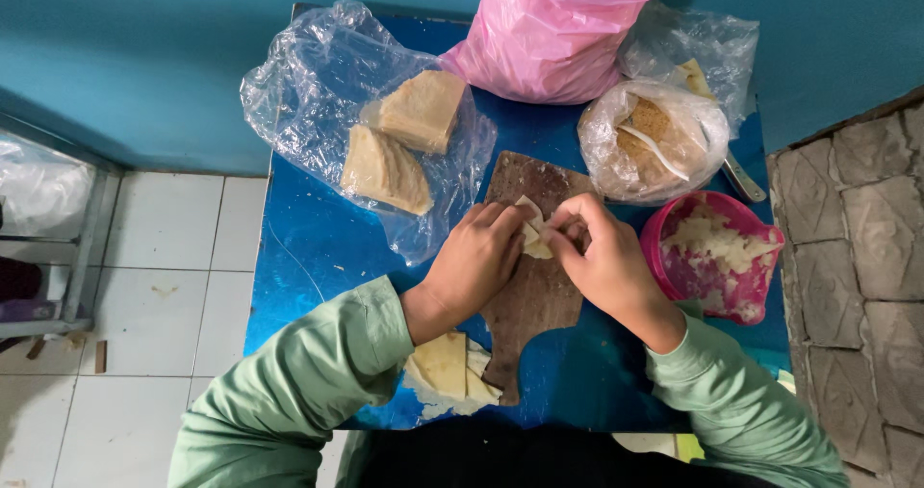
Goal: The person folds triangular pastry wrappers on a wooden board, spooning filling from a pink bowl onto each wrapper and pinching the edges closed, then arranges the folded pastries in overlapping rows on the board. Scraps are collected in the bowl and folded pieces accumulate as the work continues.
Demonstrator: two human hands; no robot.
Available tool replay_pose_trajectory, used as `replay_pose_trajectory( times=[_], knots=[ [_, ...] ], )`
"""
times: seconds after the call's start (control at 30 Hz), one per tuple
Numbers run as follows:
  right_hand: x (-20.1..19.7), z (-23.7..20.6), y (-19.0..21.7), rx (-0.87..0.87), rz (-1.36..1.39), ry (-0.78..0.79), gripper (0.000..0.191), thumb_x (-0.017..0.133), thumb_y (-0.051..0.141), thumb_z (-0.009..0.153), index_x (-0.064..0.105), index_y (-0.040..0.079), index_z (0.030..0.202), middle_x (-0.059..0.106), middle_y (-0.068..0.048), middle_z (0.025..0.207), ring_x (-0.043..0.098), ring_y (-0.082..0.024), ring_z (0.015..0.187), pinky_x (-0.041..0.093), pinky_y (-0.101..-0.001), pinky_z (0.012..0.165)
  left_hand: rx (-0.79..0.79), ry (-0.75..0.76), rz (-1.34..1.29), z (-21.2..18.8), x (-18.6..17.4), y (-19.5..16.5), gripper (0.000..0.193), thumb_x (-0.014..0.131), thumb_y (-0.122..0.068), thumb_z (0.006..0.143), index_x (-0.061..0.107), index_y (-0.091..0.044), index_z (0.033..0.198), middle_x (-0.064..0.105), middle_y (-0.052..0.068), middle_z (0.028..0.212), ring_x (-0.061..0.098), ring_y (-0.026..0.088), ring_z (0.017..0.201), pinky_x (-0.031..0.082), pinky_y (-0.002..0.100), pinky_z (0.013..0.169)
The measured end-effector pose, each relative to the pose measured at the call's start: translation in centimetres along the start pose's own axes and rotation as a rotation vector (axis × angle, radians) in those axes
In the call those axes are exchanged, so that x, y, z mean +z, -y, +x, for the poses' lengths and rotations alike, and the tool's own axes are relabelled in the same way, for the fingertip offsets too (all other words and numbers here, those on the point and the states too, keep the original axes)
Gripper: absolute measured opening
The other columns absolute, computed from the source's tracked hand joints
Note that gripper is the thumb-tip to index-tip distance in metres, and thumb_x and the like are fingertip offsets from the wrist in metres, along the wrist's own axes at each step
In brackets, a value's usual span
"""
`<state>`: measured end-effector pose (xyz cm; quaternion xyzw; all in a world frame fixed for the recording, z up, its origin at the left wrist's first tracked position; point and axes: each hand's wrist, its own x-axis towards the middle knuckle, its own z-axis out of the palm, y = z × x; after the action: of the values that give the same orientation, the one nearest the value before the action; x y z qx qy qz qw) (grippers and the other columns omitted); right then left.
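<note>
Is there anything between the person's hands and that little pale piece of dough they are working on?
Nothing visible does. The left hand and the right hand both already pinch the small pale folded dough wrapper directly, over the dark brown wooden board. The pink plastic bowl of white filling sits off to the right.

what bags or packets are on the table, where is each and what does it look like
Pink bag: top centre, bulging, opaque, open at the top.
Clear bag: upper left, flattened and crinkled, with two tan wedge stacks lying on it.
Round clear bag: upper right, holding a brown crumbly filling and a white spoon.
Crumpled clear bag: far right by the wall, holding something pale yellow.
No labels, signs or screens visible.
</note>
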<state>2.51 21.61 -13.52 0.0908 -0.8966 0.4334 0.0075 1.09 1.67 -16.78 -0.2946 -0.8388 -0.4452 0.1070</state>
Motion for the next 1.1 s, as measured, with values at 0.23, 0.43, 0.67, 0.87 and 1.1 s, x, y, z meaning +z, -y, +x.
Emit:
replay_pose_trajectory(
  times=[0.23,0.43,0.67,0.87,1.1],
  knots=[
    [0.5,-0.1,-0.6,-0.132,-0.110,-0.031,0.025,0.065,-0.005,0.093,0.054,0.002,0.115,0.077,-0.014,0.103,0.077,-0.029,0.102,0.060,-0.0346,0.077,0.119,0.030,0.089,0.2,0.2,0.7,0.026,0.066,-0.004,0.085,0.064,-0.006,0.111,0.061,0.012,0.103,0.056,0.035,0.100,0.049,0.043,0.090],
    [-0.4,-0.1,0.0,-0.203,-0.161,0.002,0.030,0.066,-0.006,0.087,0.061,0.004,0.115,0.074,-0.011,0.107,0.073,-0.030,0.104,0.057,-0.0372,0.082,0.206,0.118,0.268,0.5,0.6,1.2,0.025,0.069,-0.008,0.081,0.069,-0.007,0.105,0.061,0.009,0.098,0.056,0.031,0.096,0.049,0.041,0.088],
    [-2.2,0.3,0.2,-0.449,-0.424,0.059,0.030,0.074,0.005,0.078,0.077,0.010,0.107,0.069,-0.006,0.096,0.059,-0.031,0.093,0.048,-0.0409,0.086,0.171,0.238,0.276,0.7,-0.1,0.5,0.016,0.070,-0.016,0.092,0.066,-0.003,0.100,0.061,0.011,0.097,0.056,0.031,0.098,0.048,0.042,0.092],
    [-1.0,1.3,-1.4,-0.368,-0.328,0.031,0.007,0.072,0.006,0.089,0.073,0.007,0.096,0.068,-0.009,0.091,0.059,-0.034,0.091,0.047,-0.0428,0.084,0.190,0.138,0.219,0.7,0.3,0.2,0.024,0.068,-0.018,0.086,0.065,0.002,0.100,0.063,0.016,0.099,0.056,0.036,0.097,0.047,0.044,0.090],
    [0.0,1.2,-1.5,-0.293,-0.280,-0.066,0.008,0.074,0.007,0.082,0.069,0.006,0.089,0.065,-0.013,0.087,0.058,-0.036,0.090,0.047,-0.0447,0.080,-0.038,0.032,0.051,0.9,1.2,0.7,0.017,0.065,-0.011,0.092,0.058,0.002,0.100,0.063,0.020,0.100,0.059,0.042,0.095,0.049,0.050,0.085]
  ],
)
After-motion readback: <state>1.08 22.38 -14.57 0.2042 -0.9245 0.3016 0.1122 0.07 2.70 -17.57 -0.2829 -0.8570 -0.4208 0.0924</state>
